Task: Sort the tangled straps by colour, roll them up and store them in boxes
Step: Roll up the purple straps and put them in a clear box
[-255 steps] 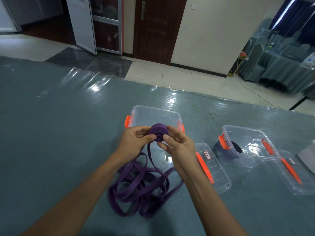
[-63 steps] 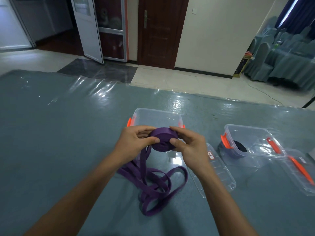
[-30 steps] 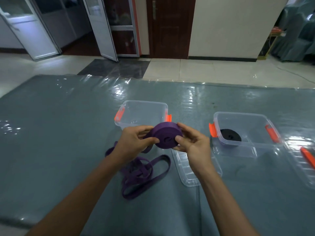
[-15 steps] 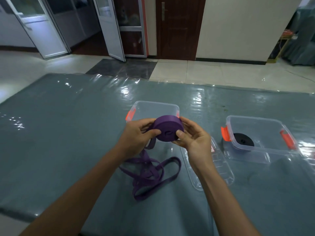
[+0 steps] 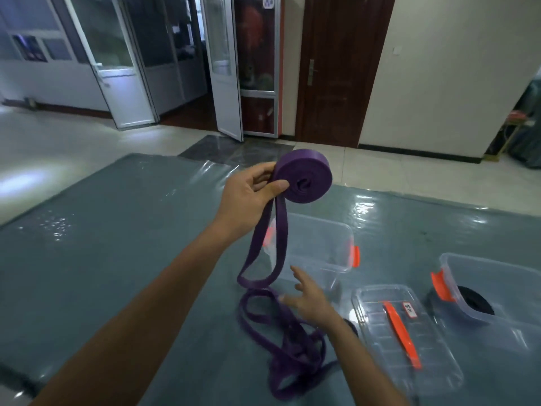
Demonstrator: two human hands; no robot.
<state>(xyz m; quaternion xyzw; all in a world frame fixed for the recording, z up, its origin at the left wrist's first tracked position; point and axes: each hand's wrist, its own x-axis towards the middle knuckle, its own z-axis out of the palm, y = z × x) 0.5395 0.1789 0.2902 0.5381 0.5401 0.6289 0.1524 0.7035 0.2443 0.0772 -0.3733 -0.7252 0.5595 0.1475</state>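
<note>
My left hand (image 5: 248,191) holds the purple strap roll (image 5: 304,178) raised high above the table, thumb pressed on its face. The unrolled purple strap (image 5: 265,259) hangs from the roll and ends in a loose tangle (image 5: 292,347) on the table. My right hand (image 5: 307,300) is low, fingers spread and relaxed, right at the hanging strap above the tangle; whether it touches is unclear. An empty clear box with orange latches (image 5: 336,253) stands behind it. A second clear box (image 5: 491,288) at the right holds a black strap roll (image 5: 477,304).
A clear lid with an orange handle (image 5: 404,332) lies between the two boxes. The table has a grey cloth under glossy plastic (image 5: 102,244). Its near left edge runs at the bottom left. Tiled floor and doors lie beyond the far edge.
My right hand let go of the roll and dropped toward the loose strap. My left hand lifted the roll well above the table. The camera tilted upward.
</note>
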